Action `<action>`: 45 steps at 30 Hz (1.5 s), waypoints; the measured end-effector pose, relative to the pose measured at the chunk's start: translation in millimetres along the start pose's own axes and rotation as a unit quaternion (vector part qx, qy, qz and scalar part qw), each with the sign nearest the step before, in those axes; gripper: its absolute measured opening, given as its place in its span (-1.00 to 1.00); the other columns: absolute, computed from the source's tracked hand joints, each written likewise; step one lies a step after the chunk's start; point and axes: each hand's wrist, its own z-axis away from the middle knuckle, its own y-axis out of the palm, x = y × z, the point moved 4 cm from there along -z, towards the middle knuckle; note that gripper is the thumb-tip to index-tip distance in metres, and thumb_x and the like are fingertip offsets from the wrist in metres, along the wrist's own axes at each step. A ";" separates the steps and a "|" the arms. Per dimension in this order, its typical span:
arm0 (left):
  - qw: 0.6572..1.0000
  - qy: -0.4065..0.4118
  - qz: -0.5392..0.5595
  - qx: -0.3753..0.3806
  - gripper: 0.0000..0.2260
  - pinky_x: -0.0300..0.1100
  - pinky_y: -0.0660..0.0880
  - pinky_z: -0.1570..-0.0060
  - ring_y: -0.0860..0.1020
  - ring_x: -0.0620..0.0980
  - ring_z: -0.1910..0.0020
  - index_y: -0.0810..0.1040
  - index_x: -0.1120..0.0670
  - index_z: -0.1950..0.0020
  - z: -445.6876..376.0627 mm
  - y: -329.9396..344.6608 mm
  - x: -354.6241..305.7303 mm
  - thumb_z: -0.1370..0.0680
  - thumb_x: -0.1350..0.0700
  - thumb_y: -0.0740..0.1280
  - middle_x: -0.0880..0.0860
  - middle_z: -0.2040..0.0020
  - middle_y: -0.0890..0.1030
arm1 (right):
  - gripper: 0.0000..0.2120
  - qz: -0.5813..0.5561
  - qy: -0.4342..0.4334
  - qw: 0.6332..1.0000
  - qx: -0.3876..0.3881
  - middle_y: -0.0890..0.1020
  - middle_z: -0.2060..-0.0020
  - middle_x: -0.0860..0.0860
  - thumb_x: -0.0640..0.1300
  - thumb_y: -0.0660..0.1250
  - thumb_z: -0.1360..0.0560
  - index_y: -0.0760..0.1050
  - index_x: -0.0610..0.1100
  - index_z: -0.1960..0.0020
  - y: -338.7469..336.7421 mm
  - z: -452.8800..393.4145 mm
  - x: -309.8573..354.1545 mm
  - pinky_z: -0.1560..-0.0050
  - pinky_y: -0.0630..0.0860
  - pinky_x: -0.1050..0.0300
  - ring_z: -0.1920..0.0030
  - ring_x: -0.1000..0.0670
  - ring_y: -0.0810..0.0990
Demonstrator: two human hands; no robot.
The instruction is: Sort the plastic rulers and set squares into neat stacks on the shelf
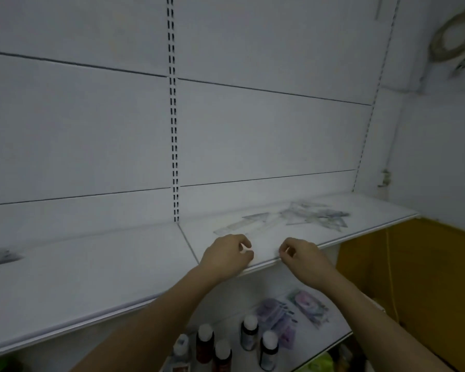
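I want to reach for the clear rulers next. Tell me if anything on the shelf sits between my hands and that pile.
Nothing visible does. The left hand and right hand are at the shelf's front edge, and only bare shelf lies between them and the scattered rulers and set squares farther back.

shelf (pixel 91 277) white | rulers and set squares (pixel 306 216) clear, faint grey-blue markings | bottles (pixel 249 331) dark, white caps | packets (pixel 277 315) purple-pink print | side panel (pixel 414 264) mustard yellow
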 end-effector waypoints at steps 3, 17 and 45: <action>1.000 0.004 0.008 -0.022 -0.75 -0.14 0.46 -0.13 0.50 -0.04 -0.10 0.54 -0.06 -0.22 -52.1 9.6 0.3 -0.56 -0.04 0.29 -0.04 -0.16 0.55 | -0.87 -0.012 -0.025 1.000 -0.009 0.59 0.16 0.08 -0.03 0.22 -0.57 0.52 -0.02 0.05 0.4 -38.5 -18.6 0.15 0.52 0.05 0.19 0.04 0.54; 0.993 -0.064 -0.098 -0.002 -0.62 -0.05 0.40 -0.28 0.42 0.04 -0.31 0.42 -0.02 -0.39 -224.0 51.8 1.1 -0.58 0.01 0.30 0.01 -0.37 0.44 | -0.67 0.032 -0.064 0.995 0.069 0.49 -0.09 0.01 0.06 0.35 -0.52 0.45 0.00 -0.23 -15.0 -212.0 -147.4 0.05 0.35 0.20 0.04 0.05 0.46; 0.885 -0.202 0.370 -0.198 -0.78 -0.24 0.40 0.37 0.58 0.03 0.33 0.39 0.06 -0.25 -196.8 62.5 -45.3 -0.65 0.27 0.13 0.13 0.02 0.70 | -0.77 0.035 -0.370 0.887 0.272 0.49 -0.05 0.14 0.09 0.45 -0.41 0.40 0.27 0.08 -4.1 -297.4 -136.0 -0.15 0.46 0.04 -0.09 0.02 0.47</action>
